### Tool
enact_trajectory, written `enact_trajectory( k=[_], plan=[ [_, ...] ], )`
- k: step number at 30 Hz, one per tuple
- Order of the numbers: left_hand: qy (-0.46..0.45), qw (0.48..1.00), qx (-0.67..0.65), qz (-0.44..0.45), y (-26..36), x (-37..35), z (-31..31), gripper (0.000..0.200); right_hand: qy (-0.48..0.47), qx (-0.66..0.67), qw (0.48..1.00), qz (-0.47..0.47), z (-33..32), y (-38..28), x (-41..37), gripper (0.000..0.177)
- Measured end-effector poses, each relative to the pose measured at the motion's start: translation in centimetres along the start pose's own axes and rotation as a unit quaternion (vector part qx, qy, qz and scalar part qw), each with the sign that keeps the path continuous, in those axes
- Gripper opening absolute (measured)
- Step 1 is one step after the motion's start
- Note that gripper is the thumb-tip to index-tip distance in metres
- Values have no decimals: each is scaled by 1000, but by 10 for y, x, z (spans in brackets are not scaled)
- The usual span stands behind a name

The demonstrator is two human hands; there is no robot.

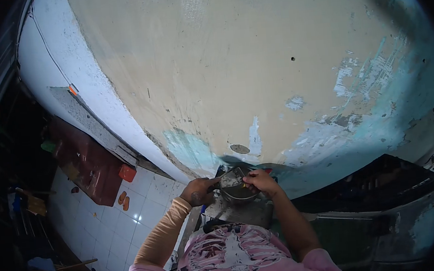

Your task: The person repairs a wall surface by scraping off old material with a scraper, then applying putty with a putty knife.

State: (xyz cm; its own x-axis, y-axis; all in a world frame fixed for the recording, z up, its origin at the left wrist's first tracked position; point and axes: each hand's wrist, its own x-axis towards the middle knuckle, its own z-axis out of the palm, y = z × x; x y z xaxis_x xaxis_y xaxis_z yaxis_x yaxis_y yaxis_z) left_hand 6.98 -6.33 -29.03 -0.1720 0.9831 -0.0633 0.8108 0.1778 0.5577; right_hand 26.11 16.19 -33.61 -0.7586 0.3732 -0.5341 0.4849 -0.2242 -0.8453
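Both of my hands are close together over a dark round container (239, 194) in front of my body. My left hand (198, 192) is closed at the left end of a flat, grey, blade-like tool (231, 177), which lies across the container's top. My right hand (261, 181) is closed at the tool's right side, pinching a small thing with a yellowish bit showing. What exactly that thing is, I cannot make out. Beneath the container is a grey, worn surface (238, 211).
A large beige wall (212, 69) with peeling turquoise and white patches rises just ahead. At lower left, on white floor tiles (106, 220), are a reddish-brown piece of furniture (89, 166), an orange-red box (127, 172) and orange sandals (123, 200). A dark opening (363, 185) lies at right.
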Motion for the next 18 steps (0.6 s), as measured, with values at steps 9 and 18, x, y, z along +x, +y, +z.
enact_trajectory(
  k=[9, 18],
  plan=[
    [60, 997, -51, 13, 9, -21, -3, 67, 74, -44, 978, -189, 12, -12, -28, 22],
    [367, 929, 15, -33, 54, -70, -153, 85, 243, -406, 657, -588, 4, -218, -159, 7]
  ],
)
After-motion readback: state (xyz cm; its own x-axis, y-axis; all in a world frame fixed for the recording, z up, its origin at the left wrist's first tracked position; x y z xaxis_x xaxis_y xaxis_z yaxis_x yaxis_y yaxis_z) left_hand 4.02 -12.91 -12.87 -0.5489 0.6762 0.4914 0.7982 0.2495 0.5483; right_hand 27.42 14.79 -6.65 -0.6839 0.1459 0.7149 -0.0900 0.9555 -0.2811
